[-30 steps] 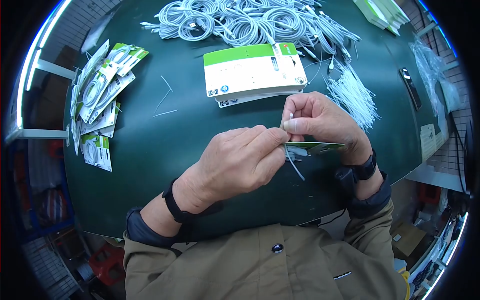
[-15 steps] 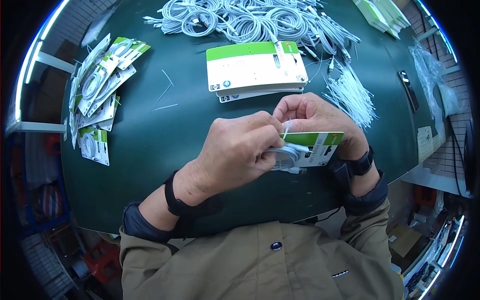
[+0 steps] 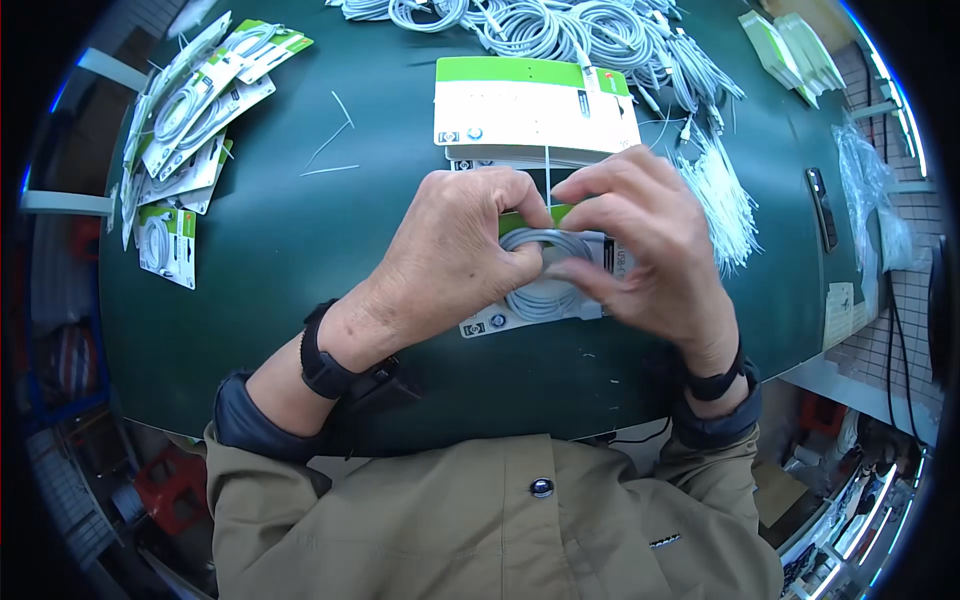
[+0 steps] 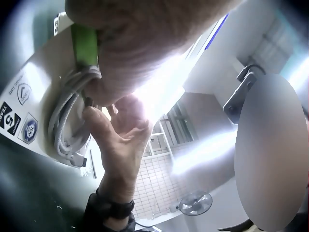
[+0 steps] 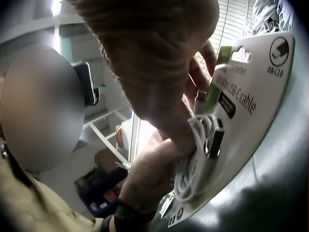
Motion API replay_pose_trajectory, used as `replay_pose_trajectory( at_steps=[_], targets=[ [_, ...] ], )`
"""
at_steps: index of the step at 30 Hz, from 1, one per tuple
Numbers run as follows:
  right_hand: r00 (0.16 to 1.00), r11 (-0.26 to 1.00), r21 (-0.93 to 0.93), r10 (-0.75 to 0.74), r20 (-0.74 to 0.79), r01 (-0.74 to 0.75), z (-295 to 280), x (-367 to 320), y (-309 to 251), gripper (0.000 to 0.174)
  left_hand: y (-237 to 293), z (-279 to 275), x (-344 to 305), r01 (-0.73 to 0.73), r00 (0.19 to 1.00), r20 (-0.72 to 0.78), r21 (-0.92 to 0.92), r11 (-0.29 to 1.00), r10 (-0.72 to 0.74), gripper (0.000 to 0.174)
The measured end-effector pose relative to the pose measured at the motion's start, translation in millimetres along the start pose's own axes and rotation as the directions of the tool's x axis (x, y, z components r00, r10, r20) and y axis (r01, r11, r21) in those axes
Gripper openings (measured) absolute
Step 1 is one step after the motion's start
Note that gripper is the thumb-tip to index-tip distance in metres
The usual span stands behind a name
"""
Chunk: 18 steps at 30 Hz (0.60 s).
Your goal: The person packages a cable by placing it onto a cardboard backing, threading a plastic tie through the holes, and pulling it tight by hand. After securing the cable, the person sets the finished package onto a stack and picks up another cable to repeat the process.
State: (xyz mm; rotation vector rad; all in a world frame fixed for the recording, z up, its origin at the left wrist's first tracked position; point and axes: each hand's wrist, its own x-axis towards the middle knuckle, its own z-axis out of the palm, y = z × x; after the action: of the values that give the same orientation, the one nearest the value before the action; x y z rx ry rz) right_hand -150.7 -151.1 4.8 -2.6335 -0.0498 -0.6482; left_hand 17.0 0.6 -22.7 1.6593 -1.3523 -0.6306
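My left hand (image 3: 445, 240) grips a green-and-white card (image 3: 520, 322) with a coiled white cable (image 3: 545, 300), its thumb over the coil. Above the coil, a thin white tie (image 3: 548, 180) stands upright between my hands. My right hand (image 3: 650, 245), slightly blurred, is at the card's right side with fingers bent and its thumb apart from the index finger. Printed "USB-C cable", the card (image 5: 256, 104) shows a metal cable plug (image 5: 215, 137) beside it in the right wrist view. The left wrist view shows the coil (image 4: 63, 118) against the card; the fingertips are partly hidden.
Behind my hands lies a stack of larger cards (image 3: 500, 110). Coiled cables (image 3: 600, 35) are heaped at the back, with loose white ties (image 3: 725, 200) at right. Carded cables (image 3: 180, 130) lie at left, and a phone (image 3: 822, 208) near the right edge.
The card has turned its face upward and moved left between my hands. My right thumb and index finger have spread apart, and the tie now points up from the coil.
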Motion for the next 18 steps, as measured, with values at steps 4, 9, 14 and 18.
replay_pose_trajectory(
  at_steps=[4,9,14,18],
  targets=[
    [1.0,0.992,-0.123,0.028,0.003,-0.028,13.0,-1.3,-4.9,0.033,-5.4,2.1,1.5,-0.032,0.999,-0.027,0.017,0.999,0.033,0.016],
    [0.995,0.998,0.014,0.062,-0.079,-0.061,23.2,-5.3,2.5,0.026,-3.0,0.5,1.6,-0.002,1.0,-0.017,0.014,1.0,0.003,0.017],
    [0.992,0.997,0.052,0.067,-0.11,-0.061,24.7,-5.0,2.2,0.024,-1.0,1.0,0.3,0.006,1.0,-0.021,0.001,1.0,-0.006,0.018],
    [0.994,0.99,0.115,0.085,-0.068,-0.077,22.6,-6.4,6.4,0.023,-1.7,1.9,0.1,0.014,1.0,-0.011,0.007,1.0,-0.014,0.019]
  ],
)
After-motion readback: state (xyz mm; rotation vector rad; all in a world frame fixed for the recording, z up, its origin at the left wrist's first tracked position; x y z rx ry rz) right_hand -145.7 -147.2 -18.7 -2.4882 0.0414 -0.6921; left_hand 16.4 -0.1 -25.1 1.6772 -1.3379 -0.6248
